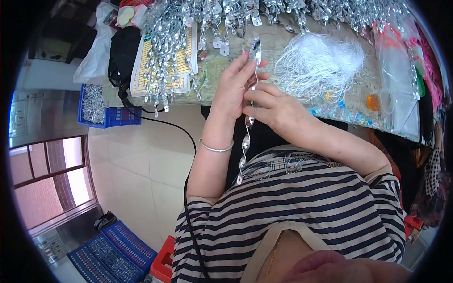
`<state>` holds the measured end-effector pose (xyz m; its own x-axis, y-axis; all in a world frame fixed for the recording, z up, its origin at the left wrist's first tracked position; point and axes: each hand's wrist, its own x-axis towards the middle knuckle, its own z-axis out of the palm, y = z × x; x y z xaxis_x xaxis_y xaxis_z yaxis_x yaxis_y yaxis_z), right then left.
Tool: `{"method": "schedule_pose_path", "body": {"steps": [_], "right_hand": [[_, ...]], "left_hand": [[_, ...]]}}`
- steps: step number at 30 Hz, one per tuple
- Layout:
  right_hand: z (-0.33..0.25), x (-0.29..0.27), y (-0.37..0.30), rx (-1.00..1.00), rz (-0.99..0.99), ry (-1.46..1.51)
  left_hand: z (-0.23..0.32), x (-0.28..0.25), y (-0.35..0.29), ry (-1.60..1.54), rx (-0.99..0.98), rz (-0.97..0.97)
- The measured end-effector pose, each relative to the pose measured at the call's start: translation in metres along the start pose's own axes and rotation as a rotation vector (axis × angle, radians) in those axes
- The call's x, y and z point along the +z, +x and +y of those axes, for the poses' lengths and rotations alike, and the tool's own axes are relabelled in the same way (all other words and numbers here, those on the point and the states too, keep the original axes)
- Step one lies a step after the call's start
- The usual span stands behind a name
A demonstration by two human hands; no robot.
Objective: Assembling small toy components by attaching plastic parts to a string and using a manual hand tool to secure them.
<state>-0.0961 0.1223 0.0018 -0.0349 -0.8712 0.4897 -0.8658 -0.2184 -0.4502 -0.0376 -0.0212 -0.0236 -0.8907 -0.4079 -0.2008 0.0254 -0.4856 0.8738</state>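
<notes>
Both hands raised, pinching spangle string

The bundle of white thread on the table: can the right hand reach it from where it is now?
Probably yes. The bundle of white thread lies just beyond the right hand with nothing between them, but both hands are busy on the strand of silver pieces, so the right hand must let go first.

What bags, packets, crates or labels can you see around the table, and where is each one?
Clear plastic bag: right end of the table, flat, see-through, with red marks near its top.
White plastic bag: table's left end, crumpled.
Blue crate: below the table's left edge, rectangular, holding silvery pieces.
Blue trays: on the floor at lower left, flat, ribbed.
No screens or signs show.
</notes>
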Motion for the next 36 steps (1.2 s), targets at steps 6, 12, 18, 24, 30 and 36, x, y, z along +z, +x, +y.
{"method": "schedule_pose_path", "body": {"steps": [6, 12, 18, 24, 30, 36], "right_hand": [[0.027, -0.005, -0.014, 0.151, 0.143, -0.064], [0.131, -0.025, -0.002, 0.41, 0.088, -0.154], [0.167, -0.009, -0.007, 0.433, -0.002, -0.269], [0.176, 0.0, -0.006, 0.479, -0.007, -0.313], [0.149, -0.026, 0.004, 0.532, 0.121, -0.068], [0.118, -0.051, -0.001, 0.594, 0.149, 0.261]], "left_hand": [[0.024, -0.007, -0.003, 0.145, 0.132, 0.021], [0.016, -0.005, -0.03, 0.271, 0.094, 0.078], [-0.002, -0.006, -0.048, 0.175, 0.041, 0.091], [-0.011, -0.015, -0.055, 0.229, -0.005, 0.073], [-0.014, -0.015, -0.057, 0.253, 0.001, 0.097], [-0.01, -0.008, -0.05, 0.239, -0.003, 0.118]]}}
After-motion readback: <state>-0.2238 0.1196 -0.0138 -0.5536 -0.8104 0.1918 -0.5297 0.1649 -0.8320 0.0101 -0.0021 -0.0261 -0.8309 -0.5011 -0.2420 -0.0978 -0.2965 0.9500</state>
